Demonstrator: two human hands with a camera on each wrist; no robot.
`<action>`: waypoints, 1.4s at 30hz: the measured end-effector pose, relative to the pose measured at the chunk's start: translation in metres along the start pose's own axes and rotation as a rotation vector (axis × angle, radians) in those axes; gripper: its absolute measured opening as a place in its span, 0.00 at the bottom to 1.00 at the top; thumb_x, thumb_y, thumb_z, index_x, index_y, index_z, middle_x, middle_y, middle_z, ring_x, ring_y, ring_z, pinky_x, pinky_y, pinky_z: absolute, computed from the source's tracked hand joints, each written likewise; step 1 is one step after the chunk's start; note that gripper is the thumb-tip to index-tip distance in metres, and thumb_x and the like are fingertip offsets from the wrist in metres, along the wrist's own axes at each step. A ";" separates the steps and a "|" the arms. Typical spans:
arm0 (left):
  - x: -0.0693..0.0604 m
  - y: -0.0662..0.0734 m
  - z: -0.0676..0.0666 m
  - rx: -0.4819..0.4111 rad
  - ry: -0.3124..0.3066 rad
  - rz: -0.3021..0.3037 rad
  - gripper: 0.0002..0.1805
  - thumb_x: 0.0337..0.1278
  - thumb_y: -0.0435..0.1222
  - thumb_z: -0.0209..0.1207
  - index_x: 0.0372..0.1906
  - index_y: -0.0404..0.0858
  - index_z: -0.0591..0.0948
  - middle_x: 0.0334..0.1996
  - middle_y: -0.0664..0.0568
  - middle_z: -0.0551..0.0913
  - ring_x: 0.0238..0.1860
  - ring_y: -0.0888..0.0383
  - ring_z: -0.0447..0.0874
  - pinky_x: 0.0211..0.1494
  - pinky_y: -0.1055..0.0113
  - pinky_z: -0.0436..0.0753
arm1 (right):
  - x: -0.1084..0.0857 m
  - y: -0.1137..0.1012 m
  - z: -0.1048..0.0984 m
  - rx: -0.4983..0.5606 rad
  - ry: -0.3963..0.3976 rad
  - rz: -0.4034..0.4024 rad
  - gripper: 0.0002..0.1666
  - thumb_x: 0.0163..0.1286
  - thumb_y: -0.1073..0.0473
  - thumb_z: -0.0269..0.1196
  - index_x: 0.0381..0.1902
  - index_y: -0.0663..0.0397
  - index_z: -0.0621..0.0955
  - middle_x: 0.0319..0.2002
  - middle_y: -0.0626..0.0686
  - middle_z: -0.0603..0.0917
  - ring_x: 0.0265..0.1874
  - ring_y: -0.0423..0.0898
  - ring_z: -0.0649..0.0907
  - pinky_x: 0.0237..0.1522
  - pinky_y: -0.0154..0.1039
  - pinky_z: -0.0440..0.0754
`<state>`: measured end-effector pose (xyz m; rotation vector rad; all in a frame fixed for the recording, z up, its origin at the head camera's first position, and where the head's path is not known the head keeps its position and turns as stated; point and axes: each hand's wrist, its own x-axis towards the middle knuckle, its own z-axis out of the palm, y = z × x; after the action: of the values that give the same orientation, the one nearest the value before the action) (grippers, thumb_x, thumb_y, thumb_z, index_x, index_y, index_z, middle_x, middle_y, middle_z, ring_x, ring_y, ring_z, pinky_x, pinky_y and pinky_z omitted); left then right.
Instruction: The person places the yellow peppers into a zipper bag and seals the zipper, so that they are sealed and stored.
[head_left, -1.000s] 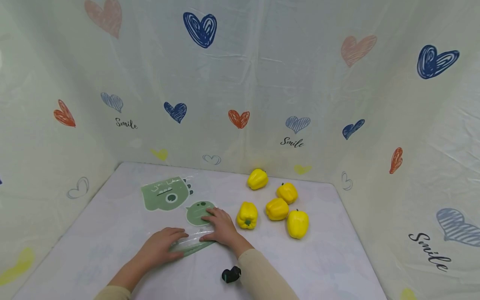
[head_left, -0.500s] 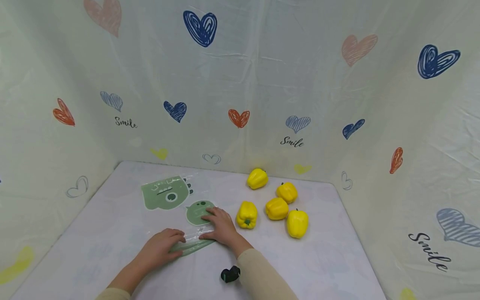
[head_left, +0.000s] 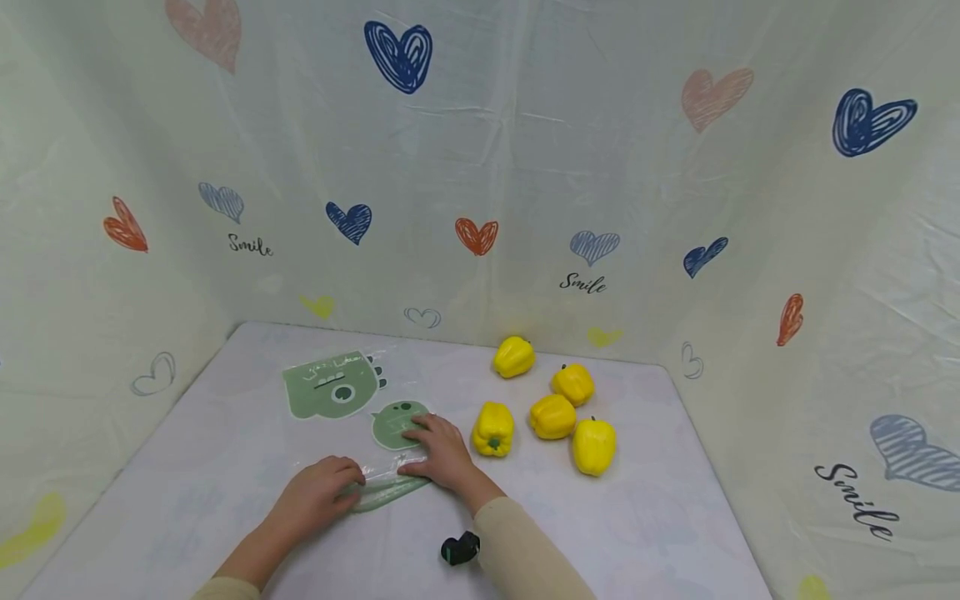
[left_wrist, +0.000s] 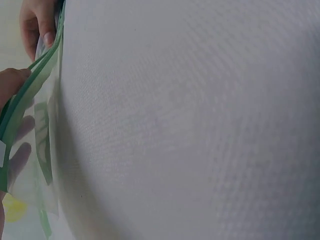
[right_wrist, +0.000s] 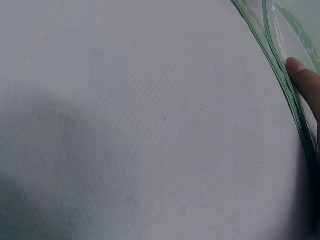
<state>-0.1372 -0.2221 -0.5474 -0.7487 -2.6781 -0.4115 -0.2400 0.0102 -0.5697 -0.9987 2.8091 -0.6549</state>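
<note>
A clear plastic zip bag with a green cartoon print (head_left: pixel 330 390) and a green zip edge (head_left: pixel 390 495) lies flat on the table, its mouth toward me. My left hand (head_left: pixel 313 497) grips that edge at its left part. In the left wrist view the thumb (left_wrist: pixel 12 82) lies on the green strip and the other fingers show through the film. My right hand (head_left: pixel 444 454) rests on the bag with spread fingers, over the small round green print. Its thumb (right_wrist: pixel 302 75) touches the film beside the zip in the right wrist view.
Several yellow bell peppers (head_left: pixel 493 430) stand and lie right of the bag, one (head_left: pixel 514 357) near the table's back edge. A small black object (head_left: pixel 459 548) sits against the right sleeve, partly hidden. Heart-printed cloth (head_left: pixel 450 150) surrounds the white table (head_left: pixel 645 533).
My left hand's fingers have curled in and drawn slightly left along the green zip edge, showing more of it. My right hand stays in place. The peppers have not moved.
</note>
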 end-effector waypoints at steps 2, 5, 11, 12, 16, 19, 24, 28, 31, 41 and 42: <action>0.000 0.000 0.000 0.006 0.013 0.002 0.11 0.39 0.35 0.73 0.30 0.47 0.83 0.33 0.59 0.81 0.36 0.57 0.81 0.37 0.61 0.82 | 0.000 0.001 -0.001 0.007 -0.002 -0.003 0.34 0.58 0.36 0.68 0.62 0.38 0.79 0.69 0.44 0.67 0.70 0.47 0.62 0.71 0.48 0.58; 0.002 0.000 -0.001 0.003 0.027 -0.004 0.11 0.40 0.33 0.72 0.29 0.47 0.82 0.31 0.60 0.81 0.35 0.57 0.81 0.36 0.62 0.82 | 0.000 0.002 -0.003 0.050 -0.021 0.009 0.34 0.58 0.37 0.69 0.62 0.38 0.78 0.70 0.44 0.67 0.70 0.47 0.62 0.72 0.48 0.57; 0.005 0.001 -0.010 -0.048 -0.010 -0.084 0.08 0.45 0.32 0.69 0.29 0.48 0.83 0.28 0.63 0.82 0.32 0.62 0.80 0.34 0.65 0.81 | -0.003 0.001 -0.015 0.174 -0.043 0.046 0.35 0.56 0.39 0.71 0.61 0.38 0.78 0.65 0.42 0.72 0.67 0.44 0.67 0.69 0.45 0.63; 0.006 0.002 -0.012 -0.052 -0.017 -0.094 0.08 0.46 0.31 0.68 0.29 0.48 0.83 0.27 0.63 0.82 0.31 0.63 0.79 0.34 0.66 0.81 | -0.003 0.000 -0.017 0.189 -0.043 0.047 0.35 0.56 0.39 0.71 0.61 0.38 0.78 0.64 0.42 0.73 0.66 0.44 0.68 0.69 0.44 0.64; 0.010 0.003 -0.017 -0.049 0.018 -0.094 0.08 0.44 0.30 0.68 0.29 0.47 0.83 0.26 0.63 0.82 0.29 0.64 0.78 0.32 0.67 0.81 | -0.007 -0.004 -0.025 0.244 -0.036 0.044 0.33 0.56 0.41 0.72 0.60 0.39 0.79 0.59 0.40 0.77 0.61 0.41 0.71 0.66 0.40 0.68; 0.012 0.004 -0.021 -0.044 0.074 -0.075 0.09 0.41 0.30 0.69 0.28 0.46 0.83 0.25 0.62 0.82 0.28 0.64 0.78 0.31 0.68 0.81 | -0.009 -0.010 -0.033 0.282 -0.038 0.031 0.32 0.56 0.42 0.73 0.58 0.41 0.80 0.56 0.39 0.79 0.59 0.40 0.74 0.63 0.39 0.71; 0.015 0.005 -0.025 -0.027 0.138 -0.068 0.12 0.39 0.29 0.71 0.29 0.47 0.83 0.24 0.63 0.82 0.28 0.65 0.78 0.30 0.69 0.80 | -0.014 -0.019 -0.043 0.347 -0.050 -0.004 0.30 0.56 0.45 0.73 0.56 0.46 0.82 0.51 0.38 0.81 0.54 0.39 0.77 0.59 0.37 0.75; 0.017 0.006 -0.029 -0.001 0.183 -0.071 0.13 0.38 0.29 0.73 0.28 0.49 0.83 0.25 0.65 0.82 0.27 0.66 0.79 0.29 0.70 0.80 | -0.015 -0.021 -0.046 0.374 -0.048 -0.033 0.25 0.57 0.48 0.73 0.52 0.49 0.83 0.46 0.37 0.82 0.49 0.40 0.79 0.55 0.36 0.77; 0.017 0.006 -0.032 0.012 0.232 -0.057 0.14 0.36 0.29 0.73 0.28 0.48 0.83 0.24 0.65 0.82 0.27 0.65 0.79 0.28 0.71 0.80 | -0.015 -0.023 -0.048 0.376 -0.042 -0.052 0.21 0.58 0.49 0.73 0.49 0.48 0.84 0.44 0.36 0.82 0.47 0.40 0.80 0.54 0.35 0.78; 0.016 0.007 -0.041 0.066 0.275 -0.073 0.14 0.35 0.29 0.74 0.28 0.46 0.83 0.25 0.62 0.84 0.27 0.63 0.80 0.27 0.71 0.81 | -0.018 -0.030 -0.058 0.406 -0.021 -0.052 0.08 0.64 0.58 0.68 0.42 0.46 0.84 0.39 0.36 0.81 0.44 0.36 0.79 0.53 0.37 0.79; 0.016 0.007 -0.042 0.070 0.283 -0.071 0.14 0.34 0.29 0.74 0.28 0.46 0.83 0.25 0.61 0.84 0.27 0.63 0.81 0.27 0.71 0.81 | -0.018 -0.031 -0.058 0.411 -0.015 -0.046 0.07 0.65 0.58 0.67 0.41 0.46 0.84 0.38 0.36 0.81 0.42 0.34 0.78 0.52 0.36 0.79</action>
<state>-0.1366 -0.2243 -0.5021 -0.5326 -2.4437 -0.4054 -0.2212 0.0211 -0.5050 -0.9781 2.4902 -1.1616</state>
